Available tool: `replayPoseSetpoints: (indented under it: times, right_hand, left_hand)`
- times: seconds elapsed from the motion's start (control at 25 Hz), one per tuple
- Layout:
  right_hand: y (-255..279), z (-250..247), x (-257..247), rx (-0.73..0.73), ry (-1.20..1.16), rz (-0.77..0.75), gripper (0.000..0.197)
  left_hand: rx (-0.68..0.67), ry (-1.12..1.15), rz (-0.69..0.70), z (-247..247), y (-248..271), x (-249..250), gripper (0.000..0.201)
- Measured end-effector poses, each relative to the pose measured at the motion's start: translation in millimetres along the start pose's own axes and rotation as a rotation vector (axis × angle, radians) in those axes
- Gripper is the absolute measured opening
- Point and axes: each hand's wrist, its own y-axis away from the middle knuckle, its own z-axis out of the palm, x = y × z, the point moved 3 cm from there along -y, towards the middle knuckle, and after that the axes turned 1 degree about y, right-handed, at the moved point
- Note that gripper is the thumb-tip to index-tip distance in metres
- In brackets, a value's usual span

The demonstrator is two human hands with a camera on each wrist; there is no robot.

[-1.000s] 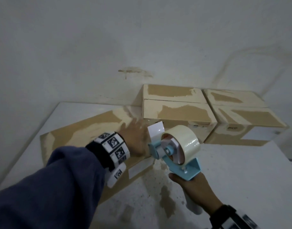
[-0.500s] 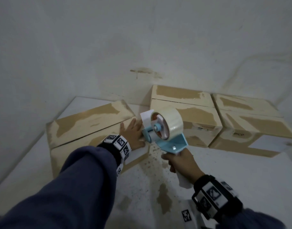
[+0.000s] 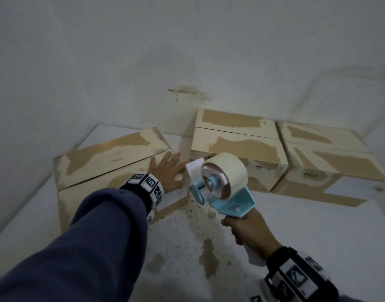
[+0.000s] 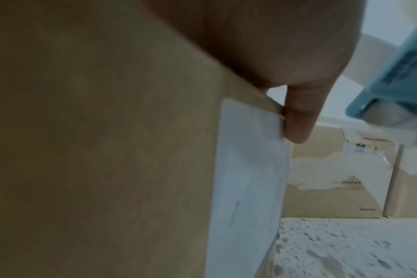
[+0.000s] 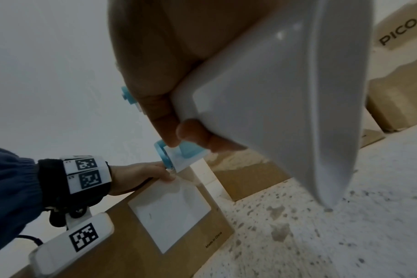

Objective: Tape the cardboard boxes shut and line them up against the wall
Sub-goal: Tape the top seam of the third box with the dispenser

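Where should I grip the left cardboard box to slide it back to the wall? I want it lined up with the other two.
Take the left box by its two short ends, coming from the front. It sits angled, so push the nearer end more. The left hand already rests at its right end; the right hand holds the tape dispenser.

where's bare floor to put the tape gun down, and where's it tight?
Free: the floor in front of the two wall boxes, right of the tape gun, and the strip left of the near box. Tight: the gap between the near box and the wall boxes, where the left hand presses and the right hand holds the gun.
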Motion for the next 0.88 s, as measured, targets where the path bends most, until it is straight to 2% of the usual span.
replayPoseSetpoints:
  times: [0.16,0.32,0.56,0.88]
  right_hand:
    - [-7,5,7,0.020,-0.046,0.045,0.014]
    - [-19,17,13,-0.009,0.015,0.074,0.019]
    - [-40,23,13,-0.089,0.058,0.113,0.010]
    - [-41,23,25,-0.159,-0.107,0.328,0.021]
  left_hand:
    - [0.069,0.114,-0.078,0,-1,7,0.059]
    - [0.165,0.095,-0.104,11,-3,11,0.062]
    - [0.204,0.125,-0.109,12,-4,10,0.056]
    - [0.235,0.177,-0.115,9,-3,10,0.055]
